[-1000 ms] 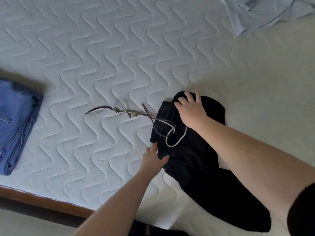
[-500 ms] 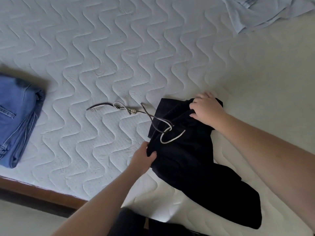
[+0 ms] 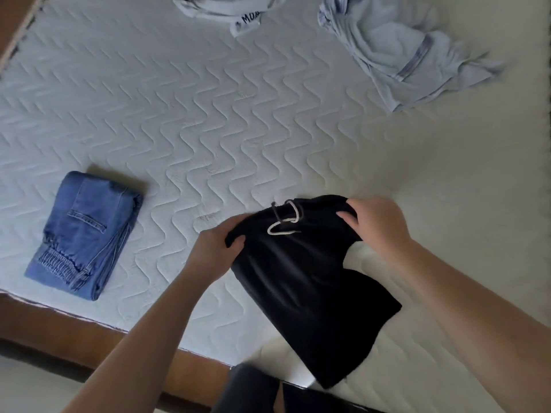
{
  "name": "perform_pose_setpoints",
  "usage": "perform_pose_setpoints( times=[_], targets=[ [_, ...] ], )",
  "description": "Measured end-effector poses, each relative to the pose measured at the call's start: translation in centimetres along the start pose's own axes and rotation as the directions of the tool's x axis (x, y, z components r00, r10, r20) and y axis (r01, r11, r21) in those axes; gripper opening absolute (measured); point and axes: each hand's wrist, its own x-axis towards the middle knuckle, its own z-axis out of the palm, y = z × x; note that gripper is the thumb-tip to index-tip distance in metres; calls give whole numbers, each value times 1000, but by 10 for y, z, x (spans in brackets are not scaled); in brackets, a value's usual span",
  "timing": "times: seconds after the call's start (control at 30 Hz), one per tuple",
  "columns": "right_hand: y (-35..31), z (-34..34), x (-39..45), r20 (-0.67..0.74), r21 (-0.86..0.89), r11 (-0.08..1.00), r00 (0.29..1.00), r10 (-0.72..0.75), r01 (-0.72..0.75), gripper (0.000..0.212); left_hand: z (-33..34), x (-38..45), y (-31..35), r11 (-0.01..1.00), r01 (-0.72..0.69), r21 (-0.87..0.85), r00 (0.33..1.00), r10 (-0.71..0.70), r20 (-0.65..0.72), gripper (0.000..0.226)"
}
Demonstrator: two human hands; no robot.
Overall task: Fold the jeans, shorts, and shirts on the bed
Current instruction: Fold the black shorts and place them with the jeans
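Both hands hold a pair of black fabric shorts (image 3: 310, 281) by the waistband, at about 5 o'clock in the head view, over the near edge of the white quilted mattress (image 3: 185, 120) with its wavy stitching. The left hand (image 3: 214, 251) has its grip closed on the waistband's left corner, thumb on top and fingers curled underneath. The right hand (image 3: 378, 225) grips the right corner the same way, fingers wrapped over the cloth. Between the two hands a white and grey drawstring cord (image 3: 284, 220) lies looped on the waistband. The legs of the shorts trail down toward 6 o'clock, near the wooden bed frame (image 3: 89, 332). At 9 o'clock a folded pair of blue denim jeans (image 3: 86, 234) lies flat on the mattress, well apart from the shorts. At 1 o'clock a crumpled pale blue shirt (image 3: 396, 52) with darker stripes lies unfolded. At 12 o'clock another light garment (image 3: 226, 10), partly cut off by the frame edge, shows some dark printed letters.
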Motion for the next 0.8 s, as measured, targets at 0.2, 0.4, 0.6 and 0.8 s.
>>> perform_pose_setpoints(
  times=[0.2, 0.4, 0.6, 0.8],
  targets=[
    [-30, -31, -43, 139, 133, 976, 978, 155, -173, 30, -52, -42, 54, 978, -199, 56, 971, 189, 147, 51],
    [-95, -71, -62, 324, 574, 732, 923, 209, -367, 28, -74, -78, 85, 957, -264, 121, 932, 221, 286, 51],
    [-137, -92, -67, 508, 806, 264, 848, 149, -530, 50, -77, -98, 95, 945, -259, 201, 933, 191, 305, 41],
    [-126, -99, -66, 613, 790, -170, 756, 231, -589, 22, -83, -112, 89, 974, -162, 158, 966, 124, 227, 38]
  ],
)
